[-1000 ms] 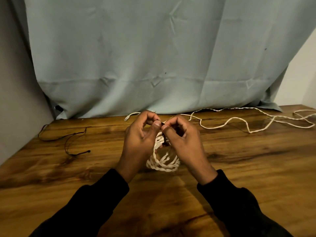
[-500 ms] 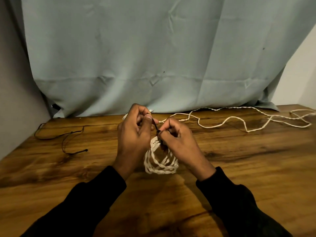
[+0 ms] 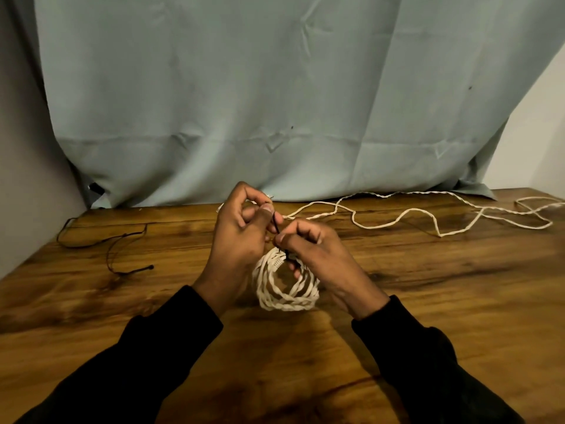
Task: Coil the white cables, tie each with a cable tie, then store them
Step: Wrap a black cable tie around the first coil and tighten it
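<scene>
My left hand (image 3: 241, 237) is raised above the wooden table (image 3: 428, 301), wrist bent up, fingers curled in toward the palm, and my thumb presses the free end of the black cable tie (image 3: 277, 225) against my curled fingers. My right hand (image 3: 315, 249) sits just beside it and a little lower, knuckles up, thumb and forefinger pinching the same tie further down its length, where it runs into the bundle. The lower fingers of that hand are hooked through the top of the coiled white cable (image 3: 287, 289), which hangs from them as a ring of several loops, its lower edge at or just above the tabletop; I cannot tell whether it touches. Both forearms come in from the bottom corners in black sleeves (image 3: 428, 362), angled toward each other.

A second white cable (image 3: 397, 214), uncoiled, wanders across the table's far right side, well apart from my hands. More black ties (image 3: 122, 249) lie loose at the far left, near the pale blue cloth (image 3: 275, 102) hanging behind the table.
</scene>
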